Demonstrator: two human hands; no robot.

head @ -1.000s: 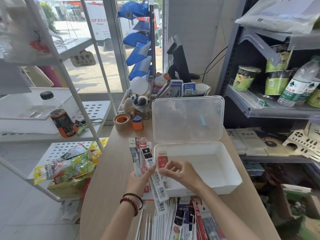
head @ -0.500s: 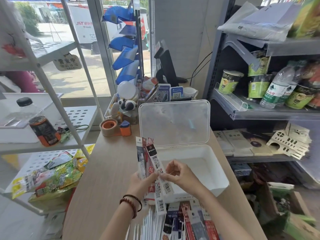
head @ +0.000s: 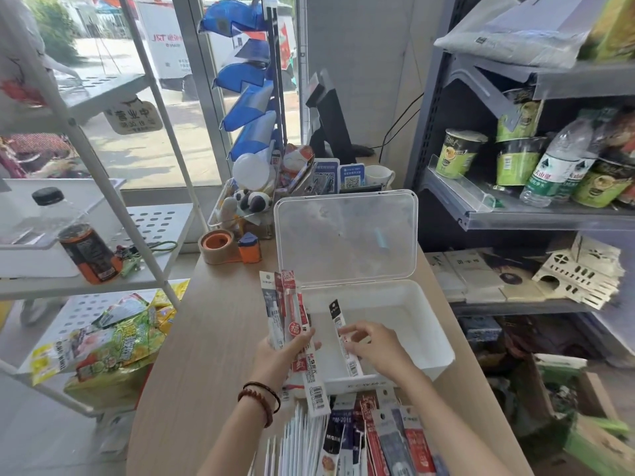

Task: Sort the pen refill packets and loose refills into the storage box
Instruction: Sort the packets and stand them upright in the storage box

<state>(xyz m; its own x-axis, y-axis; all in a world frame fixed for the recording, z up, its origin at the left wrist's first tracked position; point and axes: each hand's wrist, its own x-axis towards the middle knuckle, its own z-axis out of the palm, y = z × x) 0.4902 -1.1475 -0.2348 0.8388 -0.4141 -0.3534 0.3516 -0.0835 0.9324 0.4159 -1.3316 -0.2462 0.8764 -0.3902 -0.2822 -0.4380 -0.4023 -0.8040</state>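
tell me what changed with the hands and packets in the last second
The right hand pulled one black-topped packet out of the bundle and moved it right, over the open box, pinching it. The left hand kept its grip on the rest; the lid stayed up, the pile on the counter untouched.

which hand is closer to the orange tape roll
Left. The left hand, gripping a bunch of packets, is toward the tape roll; the right hand, pinching one packet, is farther off over the storage box.

Matt white plastic box, clear glossy lid, wood-grain table, glossy packets.
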